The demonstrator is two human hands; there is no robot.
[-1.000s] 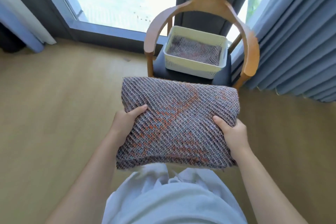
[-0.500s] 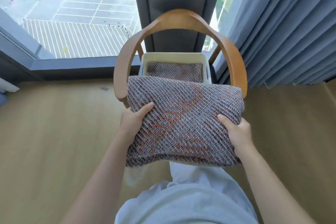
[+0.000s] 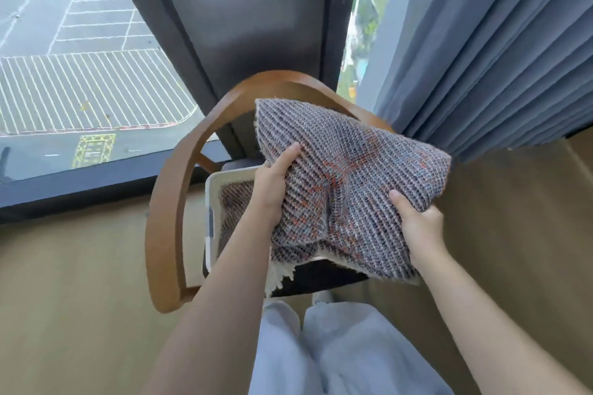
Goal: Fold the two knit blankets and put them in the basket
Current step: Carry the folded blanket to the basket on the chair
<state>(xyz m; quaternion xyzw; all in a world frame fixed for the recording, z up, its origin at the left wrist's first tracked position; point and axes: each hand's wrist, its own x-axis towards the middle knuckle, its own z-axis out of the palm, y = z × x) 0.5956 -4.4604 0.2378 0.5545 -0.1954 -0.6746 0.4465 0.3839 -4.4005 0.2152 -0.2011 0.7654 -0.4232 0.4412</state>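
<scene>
A folded grey knit blanket with orange flecks hangs in the air over the white basket. My left hand grips its left edge and my right hand grips its near right corner; the cloth buckles between them. The basket sits on the seat of a wooden chair, mostly hidden under the held blanket. Inside it lies another folded knit blanket of the same pattern, seen only at the basket's left side.
The chair's curved wooden back rail arcs around the basket, left and far side. Blue-grey curtains hang at the right. A large window and dark frame stand behind the chair. Wood floor surrounds it. My light trousers show at the bottom.
I have stepped up to the chair and carried the blanket forward until it hangs above the basket. It is now tilted and creased in the middle.
</scene>
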